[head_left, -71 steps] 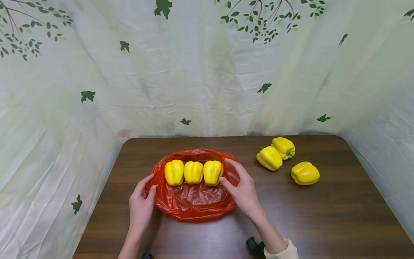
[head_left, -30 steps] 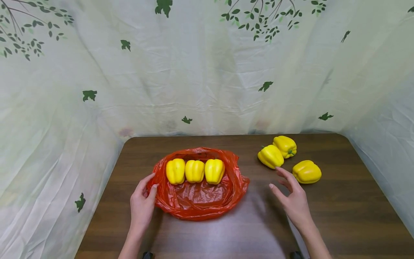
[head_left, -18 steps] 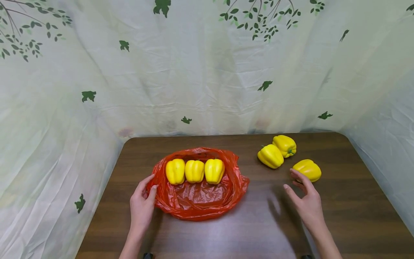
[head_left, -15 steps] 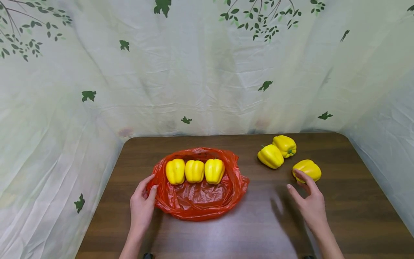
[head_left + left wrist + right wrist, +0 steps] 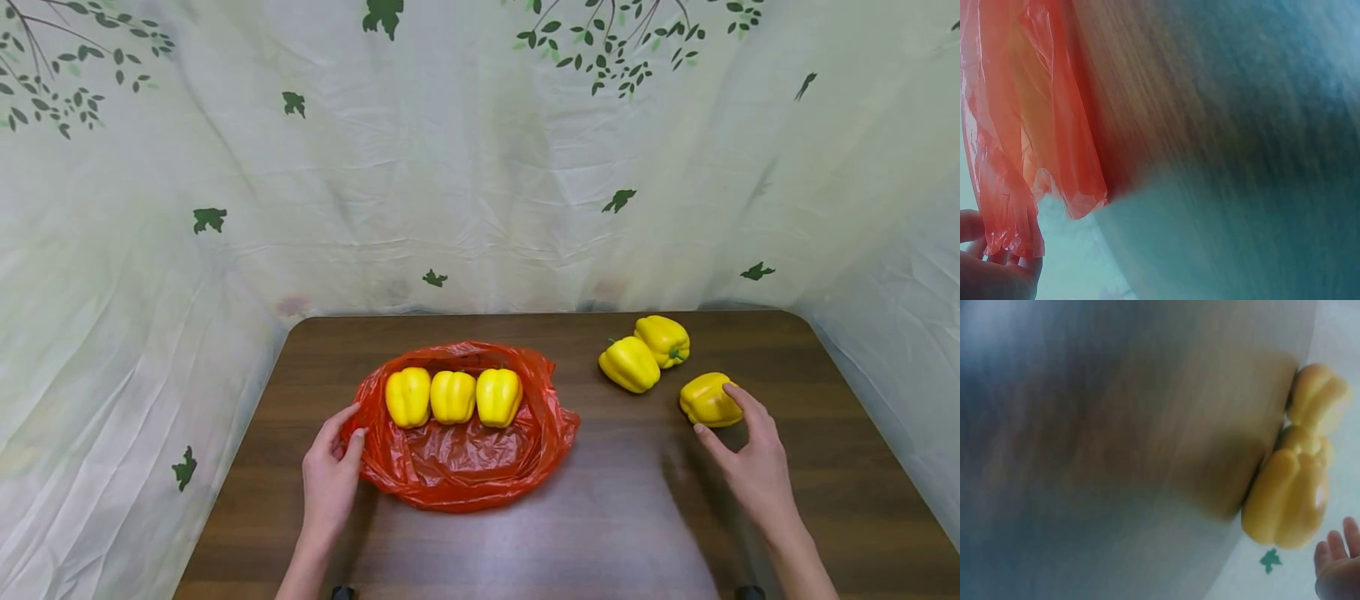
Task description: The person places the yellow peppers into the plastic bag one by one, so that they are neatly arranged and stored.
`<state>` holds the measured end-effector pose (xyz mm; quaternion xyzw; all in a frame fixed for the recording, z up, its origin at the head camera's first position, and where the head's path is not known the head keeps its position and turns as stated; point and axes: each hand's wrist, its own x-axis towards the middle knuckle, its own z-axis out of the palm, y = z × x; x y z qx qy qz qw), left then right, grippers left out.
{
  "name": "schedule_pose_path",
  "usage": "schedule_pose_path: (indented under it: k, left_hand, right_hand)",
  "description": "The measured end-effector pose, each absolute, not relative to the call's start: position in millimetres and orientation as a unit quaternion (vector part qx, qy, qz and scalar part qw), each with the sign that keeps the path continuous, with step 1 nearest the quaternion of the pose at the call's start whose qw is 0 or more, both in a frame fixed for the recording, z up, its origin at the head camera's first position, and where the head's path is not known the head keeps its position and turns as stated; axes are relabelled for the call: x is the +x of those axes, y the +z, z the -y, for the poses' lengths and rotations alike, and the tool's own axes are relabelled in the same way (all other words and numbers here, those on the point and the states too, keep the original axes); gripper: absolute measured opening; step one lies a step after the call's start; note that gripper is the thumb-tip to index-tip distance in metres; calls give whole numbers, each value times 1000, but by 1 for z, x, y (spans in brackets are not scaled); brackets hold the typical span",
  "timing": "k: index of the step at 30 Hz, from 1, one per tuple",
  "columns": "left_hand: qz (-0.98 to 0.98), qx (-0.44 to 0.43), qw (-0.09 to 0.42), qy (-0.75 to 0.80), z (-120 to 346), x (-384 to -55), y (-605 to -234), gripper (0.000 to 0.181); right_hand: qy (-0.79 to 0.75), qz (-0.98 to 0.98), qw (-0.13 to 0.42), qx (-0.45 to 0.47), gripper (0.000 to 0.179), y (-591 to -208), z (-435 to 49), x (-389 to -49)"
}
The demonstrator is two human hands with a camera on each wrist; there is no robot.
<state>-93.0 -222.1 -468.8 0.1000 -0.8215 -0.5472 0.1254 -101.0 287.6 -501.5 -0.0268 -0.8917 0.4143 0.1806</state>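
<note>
Red plastic, thin and crinkled, makes up the bag [image 5: 457,498], its mouth spread wide on the brown bench [image 5: 525,550]. I count three yellow peppers inside, lined up toward its far side: a left-end pepper [image 5: 407,397], a middle pepper [image 5: 452,397] and a right-end pepper [image 5: 498,397]. Three more sit outside, right of the bag: a lone pepper [image 5: 707,402] and, beyond it to the left, a close pair, the nearer paired pepper [image 5: 628,364] and the farther paired pepper [image 5: 663,342]. Going by that split, I judge the bagging about half done, with these three left. My left hand [image 5: 330,471] has fingers and thumb pinching the left rim of the bag, which the left wrist view bears out. My right hand [image 5: 753,467] is at the lone pepper, fingers and thumb apart; from the head view, one fingertip overlaps its right side and the thumb lies by its near edge. I cannot tell whether they touch it, but no grip has formed yet, and the lone pepper appears to rest on the bench.
</note>
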Motion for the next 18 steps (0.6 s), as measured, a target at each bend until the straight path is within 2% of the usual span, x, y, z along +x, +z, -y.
schedule_pose_path:
  k: [2, 10, 18]
  left_hand:
    - [820, 103, 124, -549, 220, -92, -466, 37]
    - [823, 110, 127, -542, 233, -102, -494, 40]
    - [823, 107, 127, -543, 235, -103, -500, 40]
  right_hand:
    - [407, 897, 172, -23, 73, -502, -293, -104]
    - [388, 911, 133, -44, 81, -507, -307, -116]
    - [387, 915, 79, -82, 93, -510, -311, -124]
